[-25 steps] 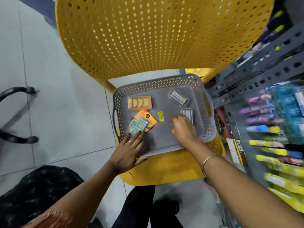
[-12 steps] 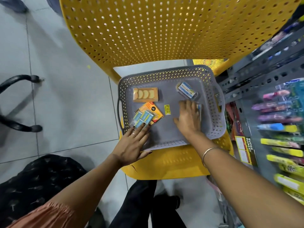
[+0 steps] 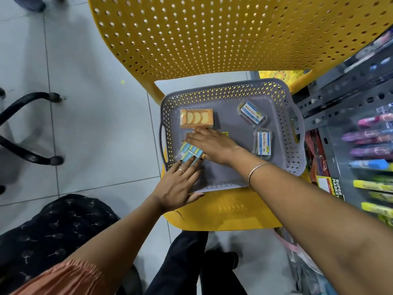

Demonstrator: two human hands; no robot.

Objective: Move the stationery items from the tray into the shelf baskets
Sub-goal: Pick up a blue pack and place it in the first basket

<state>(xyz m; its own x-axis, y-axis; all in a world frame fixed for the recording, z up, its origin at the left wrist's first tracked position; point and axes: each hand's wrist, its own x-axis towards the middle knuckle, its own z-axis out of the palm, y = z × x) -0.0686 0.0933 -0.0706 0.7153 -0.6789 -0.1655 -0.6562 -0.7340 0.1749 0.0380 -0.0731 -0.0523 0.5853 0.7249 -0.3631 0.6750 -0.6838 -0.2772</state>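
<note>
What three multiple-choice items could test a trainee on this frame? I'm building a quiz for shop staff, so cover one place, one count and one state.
1. Where does the grey perforated tray rest?
A. On the yellow chair's seat
B. On the floor tiles
C. On the shelf

2. How many clear cases with blue-and-white labels lie uncovered in the right part of the tray?
A. One
B. Two
C. Four

3. What is the right hand doing?
A. Hanging outside the tray
B. Gripping the tray's handle
C. Reaching across to the tray's left part, over an orange pack

Answers:
1. A, since the yellow chair seat shows under the tray's near edge.
2. B, as one labelled case lies near the far rim and another case nearer.
3. C, as it lies beside the left hand, whose fingertips touch the blue-striped packet.
</note>
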